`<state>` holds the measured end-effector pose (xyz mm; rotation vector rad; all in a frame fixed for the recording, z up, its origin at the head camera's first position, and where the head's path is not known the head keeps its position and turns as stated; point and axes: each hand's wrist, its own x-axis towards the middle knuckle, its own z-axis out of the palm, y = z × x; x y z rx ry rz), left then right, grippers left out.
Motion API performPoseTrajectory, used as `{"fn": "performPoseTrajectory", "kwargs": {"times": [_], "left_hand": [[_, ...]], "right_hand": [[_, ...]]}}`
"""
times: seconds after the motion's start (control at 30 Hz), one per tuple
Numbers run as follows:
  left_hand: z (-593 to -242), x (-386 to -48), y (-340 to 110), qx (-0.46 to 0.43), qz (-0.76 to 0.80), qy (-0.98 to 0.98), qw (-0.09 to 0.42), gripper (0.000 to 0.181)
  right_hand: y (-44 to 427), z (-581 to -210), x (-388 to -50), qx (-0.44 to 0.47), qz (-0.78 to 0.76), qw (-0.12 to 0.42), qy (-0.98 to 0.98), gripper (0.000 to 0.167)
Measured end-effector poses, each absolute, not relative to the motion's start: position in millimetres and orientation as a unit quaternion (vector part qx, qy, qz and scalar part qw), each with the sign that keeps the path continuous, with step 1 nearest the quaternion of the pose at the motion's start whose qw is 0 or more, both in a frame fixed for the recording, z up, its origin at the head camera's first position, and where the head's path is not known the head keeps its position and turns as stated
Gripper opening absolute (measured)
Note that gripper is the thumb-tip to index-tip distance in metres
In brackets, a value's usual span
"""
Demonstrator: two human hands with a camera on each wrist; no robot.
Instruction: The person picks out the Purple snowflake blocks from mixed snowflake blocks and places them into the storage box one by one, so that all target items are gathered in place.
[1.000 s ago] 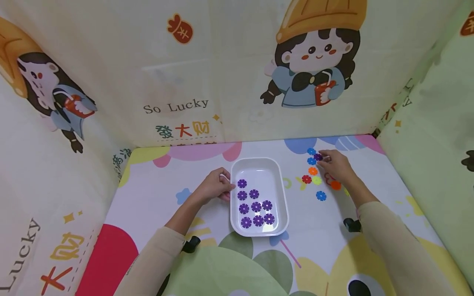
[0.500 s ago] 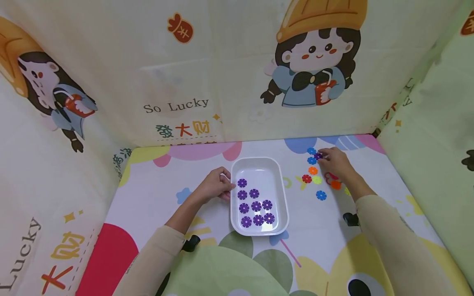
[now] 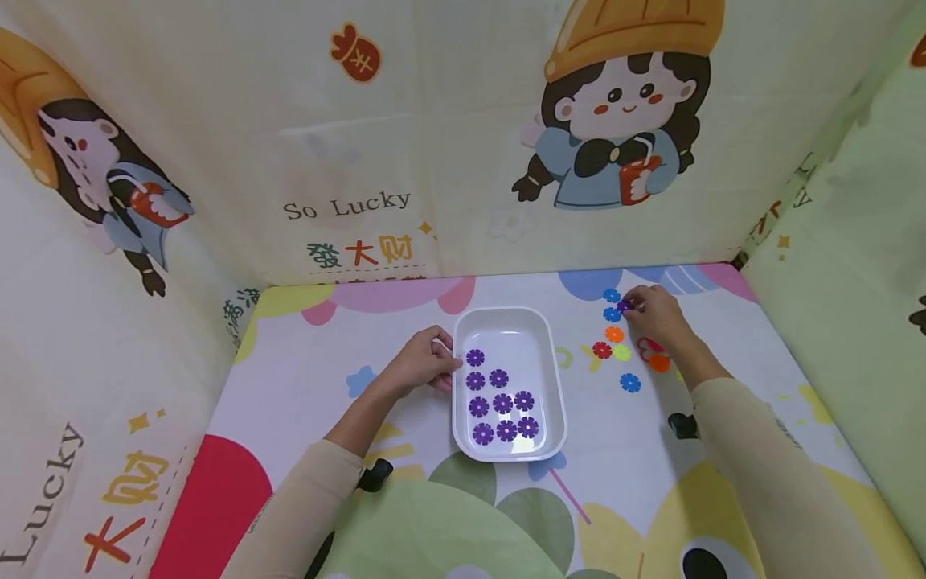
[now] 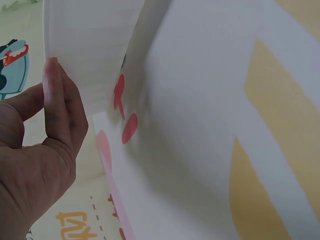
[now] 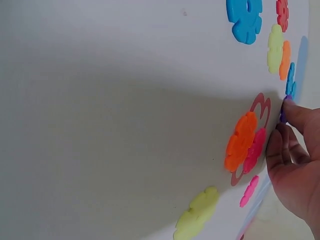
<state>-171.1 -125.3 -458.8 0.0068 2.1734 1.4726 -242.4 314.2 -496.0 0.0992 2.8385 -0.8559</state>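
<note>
The white tray (image 3: 522,342) stands mid-table in the head view, with several purple flower-shaped plastic discs (image 3: 502,403) laid out in rows inside. My left hand (image 3: 421,363) pinches the tray's left rim; in the left wrist view its fingers lie against the outer wall (image 4: 90,45). At the far right, my right hand (image 3: 658,318) pinches one purple flower-shaped disc (image 3: 624,305) between thumb and fingers, close beside two blue discs (image 3: 612,314). The fingers partly cover that purple disc in the right wrist view.
Loose discs lie around my right hand: orange (image 3: 614,334), red (image 3: 602,350), yellow-green (image 3: 620,352) and a nearer blue disc (image 3: 630,383). Pink discs (image 5: 256,150) show in the right wrist view. A printed cloth wall (image 3: 463,161) rises behind the table.
My right wrist and sleeve have shifted slightly left, while the fingers stay at the purple disc. My left hand and the tray have not visibly moved on the table.
</note>
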Motion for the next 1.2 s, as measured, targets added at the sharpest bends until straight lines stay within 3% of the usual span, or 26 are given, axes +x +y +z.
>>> {"fn": "performPoseTrajectory", "kwargs": {"times": [0.47,0.8,1.2], "left_hand": [[-456,-169,-124,-0.001,0.535,0.806,0.255,0.033],[-460,-171,-126,0.013,0.56,0.787,0.259,0.036],[-455,-169,-125,0.013,0.56,0.788,0.256,0.035]], "right_hand": [[315,-496,-241,0.049,-0.304,0.086,0.948,0.039],[315,-497,-234,0.044,-0.325,0.05,0.943,0.025],[312,-488,-223,0.03,-0.341,0.041,0.939,0.023]]}}
